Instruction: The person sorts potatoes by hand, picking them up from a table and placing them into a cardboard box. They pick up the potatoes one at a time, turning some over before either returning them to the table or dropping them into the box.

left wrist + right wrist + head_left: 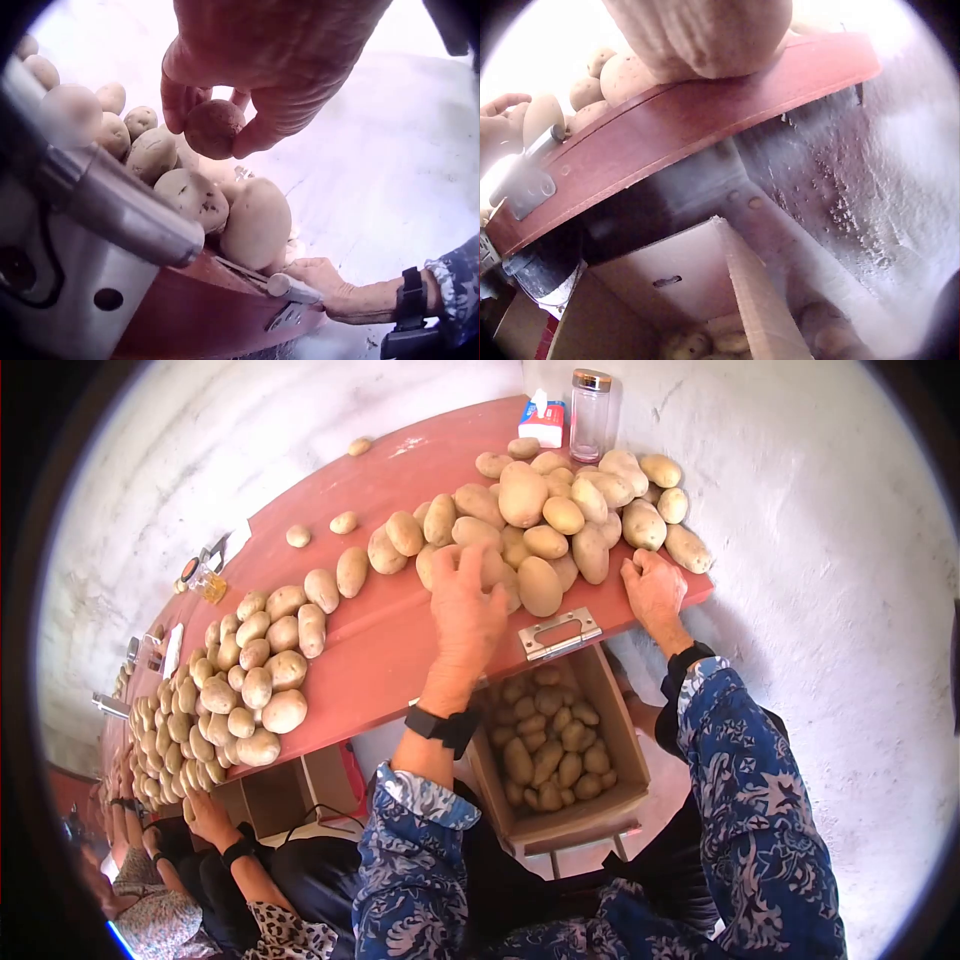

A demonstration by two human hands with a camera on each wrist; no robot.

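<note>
"Head view?"
"Left hand (465,610) at the near left of the potato heap (545,542); right hand (656,595) on the tabletop (385,645)."
"Left wrist?"
"Left hand pinches a potato (215,129) above the heap: probably firm, light, best held mid-body."
"Right wrist?"
"Fingers hidden; cannot tell their hold."

Legible text, brands, numbers, signs: none.

Item 1: tissue pack (541,428), at the far edge of the bench (400,472), towards its right corner, just beside a lidded glass jar (590,422). Front panel in red, blue and white; any lettering too small and blurred to read.

Item 2: amber jar (209,584), at the far edge, towards the left end; any marking too small to tell.

Item 3: white flat item (236,544), same edge, near the amber jar; any writing indistinct.
</note>
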